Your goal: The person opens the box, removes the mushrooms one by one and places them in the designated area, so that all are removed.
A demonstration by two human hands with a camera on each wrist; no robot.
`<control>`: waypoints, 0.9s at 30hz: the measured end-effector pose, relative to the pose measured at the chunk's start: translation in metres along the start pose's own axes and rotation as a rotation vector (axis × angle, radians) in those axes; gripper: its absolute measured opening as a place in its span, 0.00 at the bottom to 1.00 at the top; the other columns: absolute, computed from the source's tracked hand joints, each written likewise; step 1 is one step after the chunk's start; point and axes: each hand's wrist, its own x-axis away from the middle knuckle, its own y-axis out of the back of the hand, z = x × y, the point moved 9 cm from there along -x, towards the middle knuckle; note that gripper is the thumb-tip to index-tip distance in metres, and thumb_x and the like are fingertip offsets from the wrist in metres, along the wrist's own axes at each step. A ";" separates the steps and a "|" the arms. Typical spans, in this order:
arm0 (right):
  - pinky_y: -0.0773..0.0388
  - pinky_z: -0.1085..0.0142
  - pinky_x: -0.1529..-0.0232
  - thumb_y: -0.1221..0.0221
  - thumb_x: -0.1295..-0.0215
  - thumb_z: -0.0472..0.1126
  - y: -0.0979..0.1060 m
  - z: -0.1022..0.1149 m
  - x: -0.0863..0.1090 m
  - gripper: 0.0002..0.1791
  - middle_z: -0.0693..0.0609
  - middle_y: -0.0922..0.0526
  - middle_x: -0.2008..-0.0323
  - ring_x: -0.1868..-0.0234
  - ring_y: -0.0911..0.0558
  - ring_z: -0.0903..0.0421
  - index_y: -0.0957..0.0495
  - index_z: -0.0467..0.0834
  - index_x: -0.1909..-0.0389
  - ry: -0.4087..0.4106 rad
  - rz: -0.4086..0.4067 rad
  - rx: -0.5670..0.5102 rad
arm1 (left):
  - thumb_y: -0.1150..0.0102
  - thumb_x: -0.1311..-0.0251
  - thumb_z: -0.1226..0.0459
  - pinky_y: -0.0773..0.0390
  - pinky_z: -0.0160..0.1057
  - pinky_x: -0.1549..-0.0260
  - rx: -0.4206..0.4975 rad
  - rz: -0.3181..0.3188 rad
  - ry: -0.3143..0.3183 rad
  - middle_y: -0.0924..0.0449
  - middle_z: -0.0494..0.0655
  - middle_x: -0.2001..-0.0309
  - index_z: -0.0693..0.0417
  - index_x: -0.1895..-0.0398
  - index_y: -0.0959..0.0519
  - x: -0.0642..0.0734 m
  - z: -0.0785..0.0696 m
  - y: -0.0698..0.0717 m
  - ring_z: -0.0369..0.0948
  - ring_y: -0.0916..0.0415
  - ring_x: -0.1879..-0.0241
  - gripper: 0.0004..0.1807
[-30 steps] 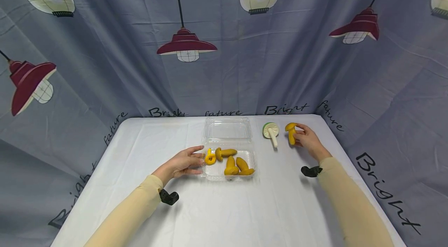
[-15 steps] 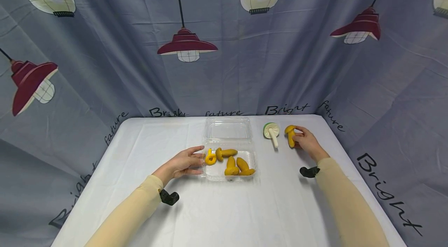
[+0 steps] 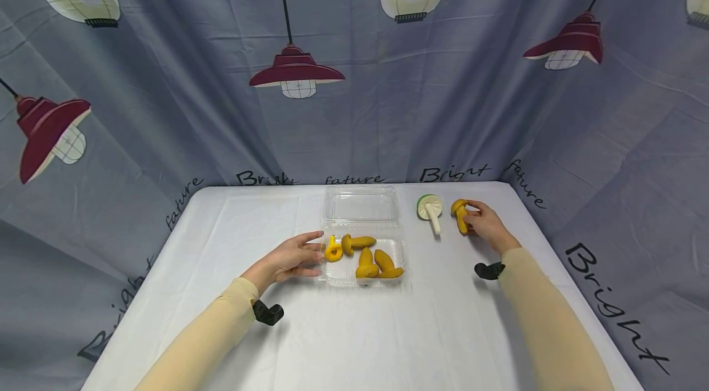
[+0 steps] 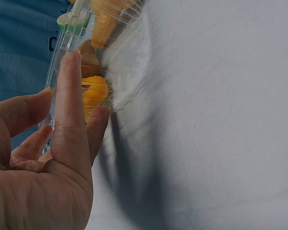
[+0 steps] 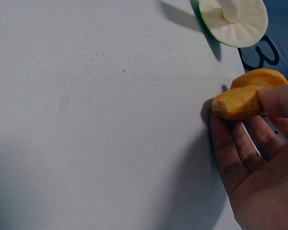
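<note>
My left hand [image 3: 285, 259] rests its fairly straight fingers against the left side of a clear plastic clamshell box [image 3: 343, 274]. Inside the box lie several yellow-brown toy mushrooms [image 3: 359, 242], and a bright yellow ring-shaped piece with a short stem [image 3: 333, 252] is nearest the fingers. At the right of the table my right hand [image 3: 487, 225] pinches another yellow-brown toy mushroom [image 3: 461, 217] by its stem between thumb and fingers. The right wrist view shows that mushroom [image 5: 237, 103] at or just above the tabletop; I cannot tell which.
The box's lid [image 3: 360, 204] lies folded back toward the rear edge. A white toy mushroom with a green-edged cap [image 3: 429, 209] lies between box and right hand. White cloth covers the table [image 3: 388, 335], and a grey printed curtain [image 3: 354, 126] hangs behind it.
My right hand has come slightly toward me with the mushroom, mostly in the first half second. The left hand stays at the box.
</note>
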 end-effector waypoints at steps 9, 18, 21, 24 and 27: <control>0.17 0.59 0.46 0.52 0.19 0.39 0.000 0.000 -0.002 0.36 0.31 0.36 0.31 0.38 0.27 0.41 0.56 0.40 0.18 -0.008 0.011 0.020 | 0.40 0.31 0.75 0.12 0.47 0.54 0.004 -0.001 0.003 0.44 0.62 0.22 0.45 0.19 0.41 0.000 0.000 0.000 0.51 0.23 0.39 0.41; 0.15 0.62 0.50 0.51 0.19 0.40 0.005 0.000 0.000 0.36 0.31 0.35 0.33 0.40 0.25 0.41 0.54 0.39 0.18 -0.014 -0.013 0.051 | 0.40 0.31 0.75 0.13 0.47 0.54 0.000 -0.007 0.007 0.44 0.61 0.22 0.44 0.19 0.41 0.000 0.000 0.000 0.50 0.23 0.39 0.40; 0.15 0.64 0.52 0.50 0.20 0.40 0.007 0.000 0.000 0.36 0.30 0.34 0.33 0.41 0.25 0.42 0.53 0.38 0.18 -0.010 -0.020 0.048 | 0.41 0.31 0.75 0.12 0.47 0.54 -0.006 -0.002 0.003 0.44 0.62 0.22 0.45 0.19 0.41 -0.001 0.000 -0.001 0.51 0.24 0.38 0.40; 0.15 0.66 0.54 0.50 0.20 0.39 0.009 0.000 0.002 0.36 0.30 0.33 0.34 0.44 0.24 0.43 0.51 0.38 0.19 -0.006 -0.027 0.043 | 0.41 0.31 0.75 0.12 0.47 0.54 -0.005 0.002 0.001 0.45 0.62 0.22 0.45 0.19 0.41 -0.001 -0.001 -0.001 0.51 0.24 0.38 0.40; 0.15 0.67 0.55 0.49 0.20 0.39 0.010 0.000 0.003 0.35 0.30 0.33 0.35 0.45 0.23 0.45 0.51 0.37 0.19 -0.002 -0.032 0.038 | 0.41 0.30 0.74 0.12 0.47 0.54 -0.003 0.004 -0.003 0.45 0.62 0.22 0.45 0.19 0.41 -0.001 -0.001 -0.001 0.52 0.25 0.37 0.40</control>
